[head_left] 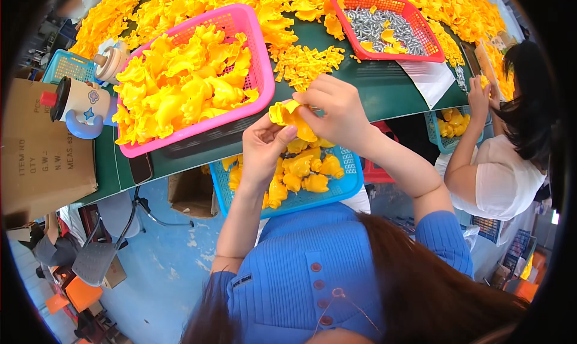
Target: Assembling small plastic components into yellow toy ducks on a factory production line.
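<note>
Between my two hands, above the table's near edge, is a curved yellow plastic piece (293, 116). My left hand (264, 141) pinches its lower left side with thumb and fingers. Closed on its upper right side is my right hand (332, 110), the fingers bent over it. Below, on my lap, a blue basket (351, 174) holds several rounded yellow plastic parts (303, 166). To the left stands a pink basket (262, 73) heaped with thin curved yellow pieces (180, 79). Small yellow bits (309, 66) lie in a pile just beyond my hands.
A red basket (384, 56) of small silver metal parts (384, 32) sits at the far right. Loose yellow pieces cover the back of the green table (372, 85). At left are cartoon-like cups (84, 106), a phone (141, 168) and a cardboard box (51, 151). A co-worker (505, 163) sits at right.
</note>
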`<move>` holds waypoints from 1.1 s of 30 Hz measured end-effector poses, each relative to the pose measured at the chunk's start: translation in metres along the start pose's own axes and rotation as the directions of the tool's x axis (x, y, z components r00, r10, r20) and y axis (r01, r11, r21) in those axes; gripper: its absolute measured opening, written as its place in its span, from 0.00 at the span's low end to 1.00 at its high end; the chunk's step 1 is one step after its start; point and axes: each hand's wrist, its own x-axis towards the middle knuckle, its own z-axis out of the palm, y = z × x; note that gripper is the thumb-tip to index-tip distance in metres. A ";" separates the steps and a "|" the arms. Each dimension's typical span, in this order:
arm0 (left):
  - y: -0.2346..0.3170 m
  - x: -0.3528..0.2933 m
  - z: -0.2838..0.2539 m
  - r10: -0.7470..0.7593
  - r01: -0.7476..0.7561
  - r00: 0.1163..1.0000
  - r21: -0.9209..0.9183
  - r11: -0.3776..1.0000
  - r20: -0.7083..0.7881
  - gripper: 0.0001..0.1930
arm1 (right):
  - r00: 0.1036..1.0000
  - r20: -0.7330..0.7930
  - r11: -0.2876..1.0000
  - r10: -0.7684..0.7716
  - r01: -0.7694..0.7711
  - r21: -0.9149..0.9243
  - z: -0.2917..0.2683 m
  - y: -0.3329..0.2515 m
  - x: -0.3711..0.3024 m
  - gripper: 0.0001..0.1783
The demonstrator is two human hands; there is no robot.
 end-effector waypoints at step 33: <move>-0.043 0.018 0.027 0.290 -0.297 0.954 -0.117 0.948 -0.077 0.24 | 0.842 0.128 0.700 0.525 -0.512 0.498 -0.016 -0.008 -0.024 0.27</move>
